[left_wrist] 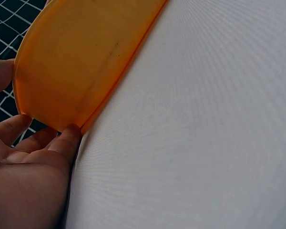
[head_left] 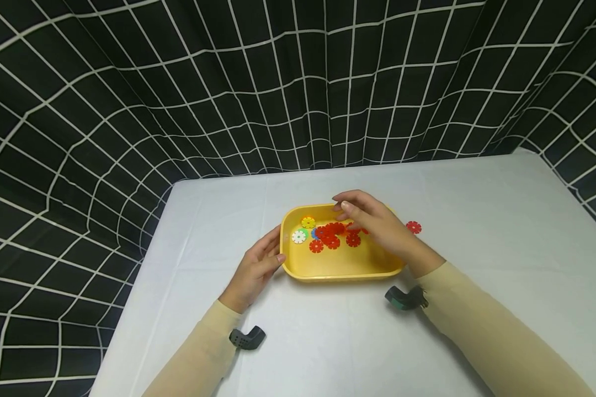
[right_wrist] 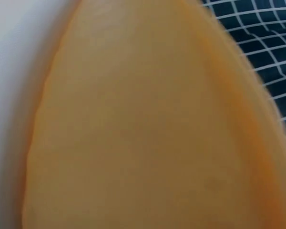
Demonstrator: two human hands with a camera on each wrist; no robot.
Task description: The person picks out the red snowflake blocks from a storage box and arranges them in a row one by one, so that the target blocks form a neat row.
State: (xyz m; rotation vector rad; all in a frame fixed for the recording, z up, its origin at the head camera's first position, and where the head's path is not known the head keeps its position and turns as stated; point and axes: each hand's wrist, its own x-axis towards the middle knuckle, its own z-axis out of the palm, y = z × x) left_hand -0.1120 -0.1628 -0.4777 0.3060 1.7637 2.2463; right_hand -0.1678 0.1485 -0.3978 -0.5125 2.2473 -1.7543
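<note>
- Tray [head_left: 347, 266]: yellow, oblong with rounded corners, lying open side up on the tabletop [head_left: 487, 264], well inside its left and right edges; long axis left to right, roughly parallel to the tabletop's far edge, one short end towards each hand.
- Left hand [head_left: 255, 271]: grasping the tray's left short end, thumb at the rim, the other fingers against the outer wall, as the left wrist view shows.
- Right hand [head_left: 378, 225]: above the tray's right half, pointing towards the far long rim; fingers loosely bent and released.
- Red discs [head_left: 329, 236]: notched, flat, overlapping in a heap at the middle of the tray; the group spreads along the tray's long axis.
- Yellow disc [head_left: 308, 222]: in the tray's far left corner.
- White disc [head_left: 298, 237]: near the tray's left end, overlapping the green disc [head_left: 305, 232].
- Blue disc [head_left: 314, 234]: partly covered by the heap, on its left side.
- Stray disc [head_left: 414, 227]: red, flat on the tabletop, just beside the tray's right end.
- Curtain [head_left: 278, 82]: black with a white grid, beyond the tabletop's far edge.
</note>
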